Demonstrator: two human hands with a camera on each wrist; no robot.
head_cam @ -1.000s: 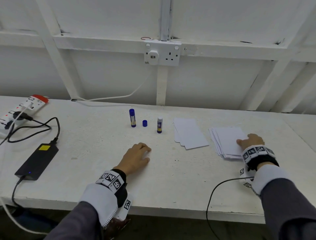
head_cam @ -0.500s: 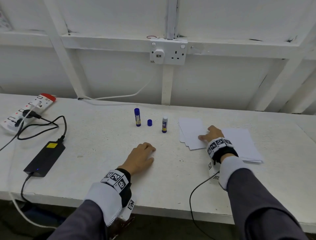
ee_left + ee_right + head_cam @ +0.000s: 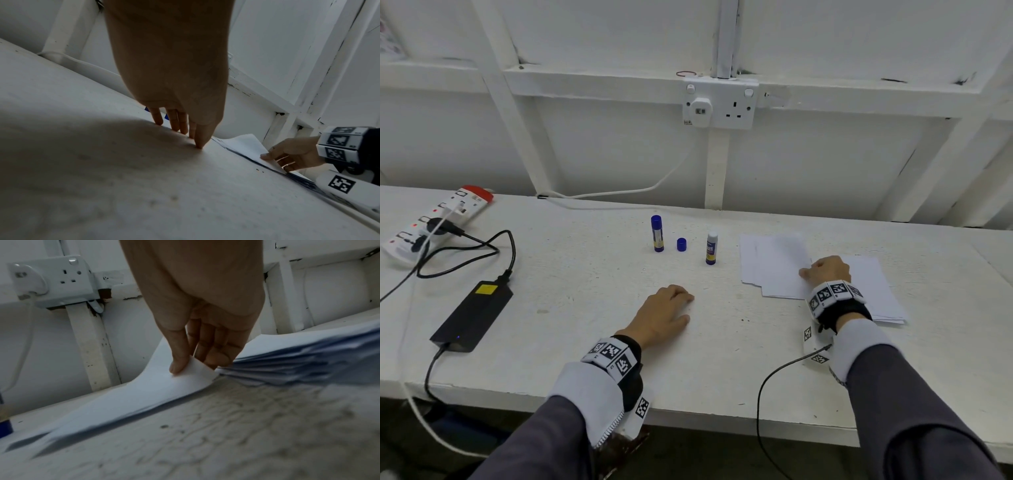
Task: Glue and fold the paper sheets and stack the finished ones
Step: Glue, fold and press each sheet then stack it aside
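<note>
Far left of the head view: a white power strip with a red end (image 3: 431, 222) lies on the white painted table (image 3: 585, 359); just below it, a flat black power adapter with a yellow label (image 3: 472, 315), black cable looping between the two. Centre, toward the back of the table: a capped blue glue stick (image 3: 657, 234) stands upright, a loose blue cap (image 3: 681, 244) just right of it, then an uncapped glue stick with a white top (image 3: 711, 248), also upright. Lower centre: left hand (image 3: 662, 317) rests palm-down on the bare table, fingers relaxed and lightly bent, fingertips (image 3: 198, 142) touching the surface, holding nothing. Above, on the wall, a white double socket (image 3: 719, 104). Right of centre: a small pile of white folded sheets (image 3: 774, 263), edges fanned. Right hand (image 3: 823, 272) sits at the pile's right edge, thumb and curled fingers pinching the raised corner of the top white paper sheet (image 3: 164, 386); the rest of that sheet lies on the pile. Far right, partly under the wrist: a thicker stack of unfolded white sheets (image 3: 873, 291), flat on the table.
</note>
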